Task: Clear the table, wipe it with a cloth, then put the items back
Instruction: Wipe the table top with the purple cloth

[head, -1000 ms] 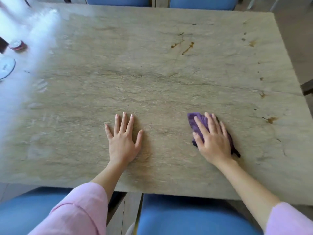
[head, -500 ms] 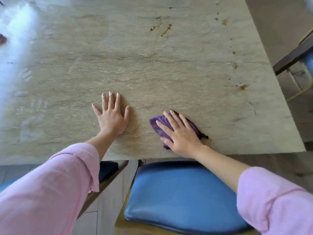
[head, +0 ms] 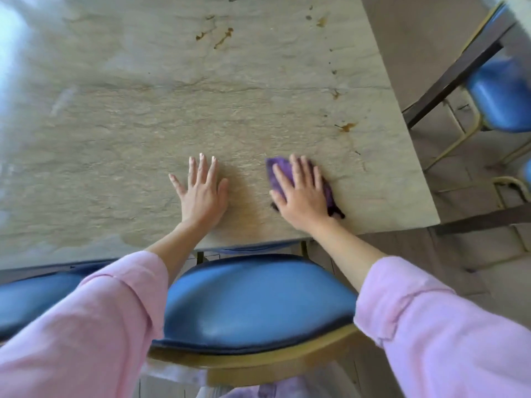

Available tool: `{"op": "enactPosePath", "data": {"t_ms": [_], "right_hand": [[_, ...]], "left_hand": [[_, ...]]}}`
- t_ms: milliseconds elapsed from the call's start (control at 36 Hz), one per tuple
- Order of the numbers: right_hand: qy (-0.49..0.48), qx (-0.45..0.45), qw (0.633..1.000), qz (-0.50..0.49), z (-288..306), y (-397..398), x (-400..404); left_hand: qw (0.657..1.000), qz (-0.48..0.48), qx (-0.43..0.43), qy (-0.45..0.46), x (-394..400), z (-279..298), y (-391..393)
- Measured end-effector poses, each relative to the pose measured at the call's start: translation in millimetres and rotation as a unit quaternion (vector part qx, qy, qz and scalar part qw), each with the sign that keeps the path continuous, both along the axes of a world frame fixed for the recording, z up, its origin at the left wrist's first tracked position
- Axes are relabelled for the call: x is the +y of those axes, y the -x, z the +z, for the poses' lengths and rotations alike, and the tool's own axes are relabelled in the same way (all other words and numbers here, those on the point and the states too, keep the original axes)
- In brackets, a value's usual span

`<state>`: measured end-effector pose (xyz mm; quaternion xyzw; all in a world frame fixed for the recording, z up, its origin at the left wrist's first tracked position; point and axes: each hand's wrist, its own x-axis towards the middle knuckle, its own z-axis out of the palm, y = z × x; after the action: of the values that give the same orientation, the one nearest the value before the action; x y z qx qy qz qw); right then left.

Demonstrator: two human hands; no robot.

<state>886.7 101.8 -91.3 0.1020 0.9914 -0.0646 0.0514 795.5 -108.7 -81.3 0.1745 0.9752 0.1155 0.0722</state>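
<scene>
A blue padded chair seat (head: 255, 305) sits nearest me; beyond it my left hand (head: 201, 193) lies flat, fingers spread, on the beige stone worktop (head: 172, 110); my right hand (head: 301, 196) presses flat on the crumpled purple cloth (head: 277, 170) near the front edge, its length running away-left to near-right.
</scene>
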Motion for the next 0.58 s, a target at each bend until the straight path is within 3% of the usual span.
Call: {"op": "enactPosePath", "data": {"t_ms": [83, 139, 278, 417, 500, 583], "right_hand": [[0.001, 0.005, 0.992, 0.129, -2.6, -39.1, 16.1], [-0.012, 0.01, 0.99, 0.14, -2.7, -68.4, 42.5], [-0.028, 0.012, 1.0, -0.007, 2.6, -101.0, 148.8], [-0.015, 0.009, 0.978, -0.21, 4.7, -45.5, 187.2], [0.004, 0.01, 0.976, -0.217, 3.5, -5.6, 165.2], [0.009, 0.037, 0.992, -0.12, -1.2, 0.6, 131.5]], "left_hand": [[1.0, -0.015, 0.004, -0.004, 27.1, -3.8, -15.1], [1.0, -0.014, 0.0, -0.006, 41.5, -6.3, -23.1], [1.0, -0.012, 0.009, 0.023, 45.4, -12.1, -31.2], [0.999, -0.01, 0.027, 0.026, 46.6, -11.4, -31.4], [0.999, -0.005, 0.031, 0.02, 48.1, -12.4, -31.7], [0.999, 0.001, 0.038, 0.012, 47.8, -12.4, -32.5]]}}
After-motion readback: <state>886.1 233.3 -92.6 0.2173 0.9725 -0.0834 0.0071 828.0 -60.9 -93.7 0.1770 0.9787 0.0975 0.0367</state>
